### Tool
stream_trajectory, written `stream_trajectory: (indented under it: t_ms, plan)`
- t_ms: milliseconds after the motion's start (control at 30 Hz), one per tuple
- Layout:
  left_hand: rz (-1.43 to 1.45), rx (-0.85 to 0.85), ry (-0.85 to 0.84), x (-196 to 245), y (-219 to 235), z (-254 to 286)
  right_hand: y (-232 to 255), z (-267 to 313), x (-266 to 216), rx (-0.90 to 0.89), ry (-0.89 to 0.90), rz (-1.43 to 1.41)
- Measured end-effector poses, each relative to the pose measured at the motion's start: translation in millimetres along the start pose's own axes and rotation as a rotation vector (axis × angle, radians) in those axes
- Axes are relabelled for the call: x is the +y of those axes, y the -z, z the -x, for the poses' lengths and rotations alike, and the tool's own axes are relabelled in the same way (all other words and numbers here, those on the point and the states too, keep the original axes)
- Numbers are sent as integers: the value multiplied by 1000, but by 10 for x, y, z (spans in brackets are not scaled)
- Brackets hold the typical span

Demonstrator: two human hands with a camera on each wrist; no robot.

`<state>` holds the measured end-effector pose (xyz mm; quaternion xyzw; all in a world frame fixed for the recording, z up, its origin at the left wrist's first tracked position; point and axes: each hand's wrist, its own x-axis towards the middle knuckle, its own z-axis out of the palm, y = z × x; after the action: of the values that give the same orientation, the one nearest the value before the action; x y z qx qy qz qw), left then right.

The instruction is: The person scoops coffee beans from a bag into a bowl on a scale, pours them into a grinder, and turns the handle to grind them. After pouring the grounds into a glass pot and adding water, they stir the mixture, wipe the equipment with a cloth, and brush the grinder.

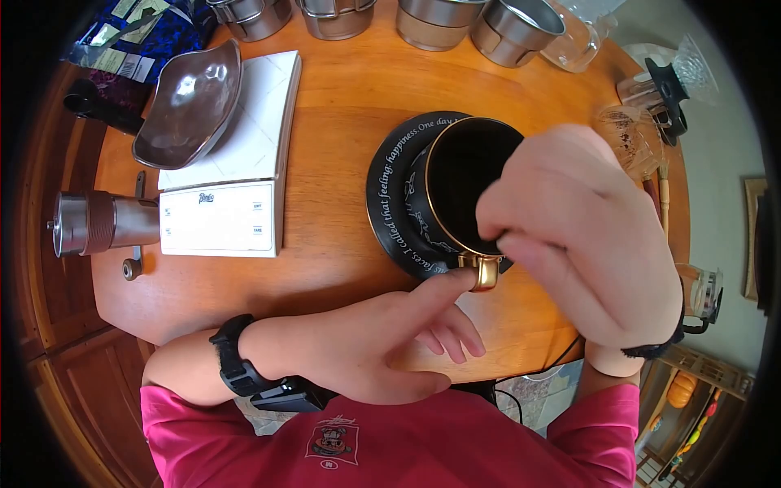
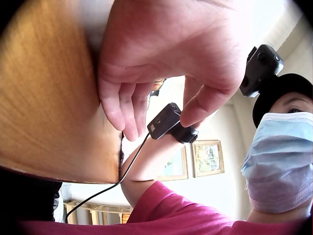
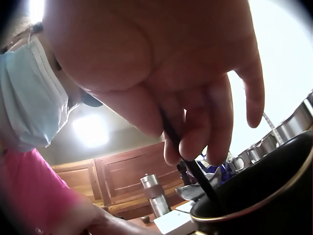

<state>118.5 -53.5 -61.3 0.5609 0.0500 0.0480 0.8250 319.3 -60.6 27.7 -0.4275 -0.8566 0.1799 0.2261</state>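
A black cup (image 1: 460, 191) with a gold rim stands on a black saucer (image 1: 389, 195) with white lettering, near the middle of the round wooden table (image 1: 342, 114). The right hand (image 1: 569, 228) hovers over the cup's mouth, its thumb and fingers pressed together round a thin dark stick (image 3: 193, 169); the right wrist view shows the stick running down from the fingers into the cup, its lower end hidden inside. The left hand (image 1: 390, 342) lies on the table edge in front of the cup, forefinger stretched out so that its tip touches the gold handle (image 1: 486, 271), the other fingers loosely curled and holding nothing. By the look of it the work is in its middle: the cup is set on its saucer and steadied, and the stick is already inside, but what the cup holds cannot be made out. To the left lie a white scale (image 1: 232, 175) bearing a brown dish (image 1: 191, 106) and, beside it, a hand grinder (image 1: 98, 224) on its side. Metal cups (image 1: 439, 20) line the far edge, with glassware (image 1: 634, 122) to the right.
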Motion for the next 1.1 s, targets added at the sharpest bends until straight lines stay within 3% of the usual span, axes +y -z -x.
stream_trajectory:
  t_ms: [67, 200, 300, 367, 500, 700, 767, 900, 967, 1100]
  plan:
    - [34, -1, 7, 15, 5, -6, -34, -12, 61, 113, 27, 251]
    - [-3, -27, 67, 49, 18, -21, 75, -14, 23, 59, -44, 296]
    - [-17, -5, 21, -1, 6, -10, 107, 9, -49, -6, -41, 251]
    - [-33, 3, -10, -8, 6, -14, 99, 11, -82, -73, -34, 11]
    - [-60, -7, -14, -3, 6, -24, 58, -3, -68, -76, 2, -9]
    - [-17, -17, 43, 48, 13, -19, 10, -17, 69, 139, 16, 322]
    - [-20, -26, 62, 51, 16, -22, 69, -8, 47, 102, -58, 301]
    - [-25, -14, 26, 12, 10, -19, 99, -11, -51, 12, -31, 232]
    - [-36, -5, -1, 4, 3, -19, 89, 2, -76, -66, -42, -39]
    - [-17, -5, -5, 1, 0, -3, 16, 7, -27, -1, -15, -22]
